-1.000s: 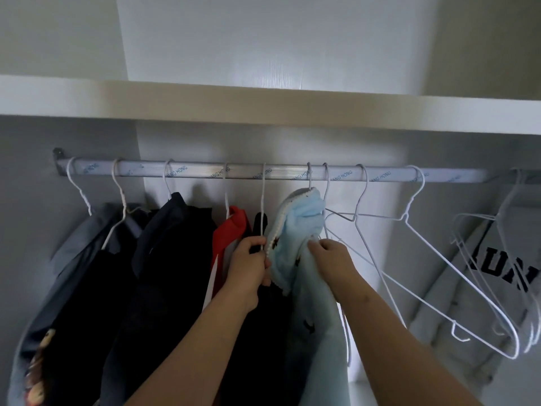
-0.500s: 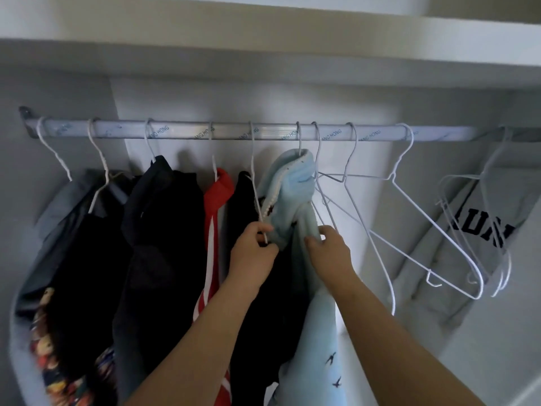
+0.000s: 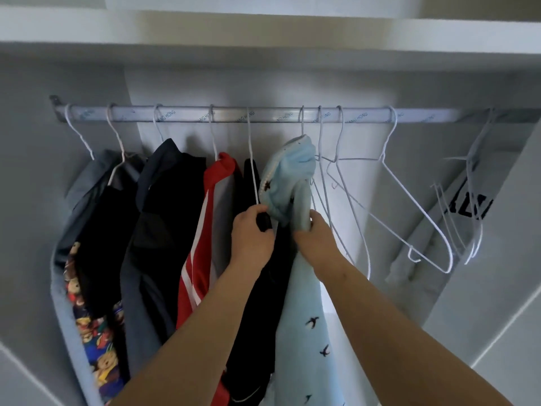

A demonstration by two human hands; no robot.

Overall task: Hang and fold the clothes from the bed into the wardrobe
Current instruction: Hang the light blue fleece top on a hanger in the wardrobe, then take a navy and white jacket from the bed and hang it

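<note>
A light blue garment [image 3: 292, 177] with small dark bird prints hangs on a white wire hanger from the metal rail [image 3: 263, 115] inside the wardrobe. My right hand [image 3: 317, 240] pinches its fabric at the right side, just below the bunched collar. My left hand [image 3: 253, 235] is curled round the black garment [image 3: 254, 288] that hangs right beside the blue one, next to its hanger wire. Both forearms reach up from the bottom of the view.
Left of the black garment hang a red striped top [image 3: 205, 244], a dark jacket [image 3: 164, 230] and a grey piece with a cartoon bear print [image 3: 87, 303]. Several bare white wire hangers [image 3: 389, 200] hang to the right. A white lettered garment [image 3: 468, 206] hangs at far right. A shelf [image 3: 263, 33] runs overhead.
Both hands have slid lower along the blue garment. My left hand moved from the blue fabric's edge to the black garment beside it. The view shifted slightly.
</note>
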